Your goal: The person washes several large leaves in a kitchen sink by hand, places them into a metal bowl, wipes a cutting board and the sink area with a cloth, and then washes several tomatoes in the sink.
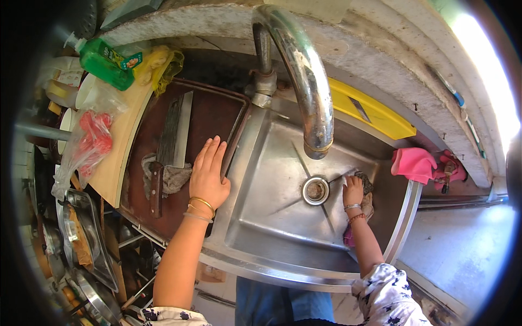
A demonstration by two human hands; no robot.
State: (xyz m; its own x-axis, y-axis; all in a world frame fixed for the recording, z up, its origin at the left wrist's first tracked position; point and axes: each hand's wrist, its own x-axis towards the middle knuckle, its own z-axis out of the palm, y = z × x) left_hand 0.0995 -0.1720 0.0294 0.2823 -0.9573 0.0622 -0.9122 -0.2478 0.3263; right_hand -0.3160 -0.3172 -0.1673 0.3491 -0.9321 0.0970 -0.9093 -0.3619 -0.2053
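My left hand (209,175) lies flat, palm down, over the raised right edge of a dark brown tray (216,110), fingers extended and holding nothing. Beside it, a cleaver (175,130) with a wooden handle rests on the tray, partly over a crumpled grey rag (175,179). Down in the stainless steel sink (277,175), my right hand (353,191) is to the right of the drain (315,190). A small whitish bit shows at its fingertips. It touches or overlaps a dark scouring pad (364,182) and a tan cloth (368,205); whether it grips either is hidden.
A curved metal faucet (314,93) arches over the sink. Behind stands a yellow slicer (367,108); pink rubber gloves (414,165) drape the right rim. At left are a green pump bottle (104,61), a wooden board (122,134), a bag with red contents (96,138) and stacked pans (87,236).
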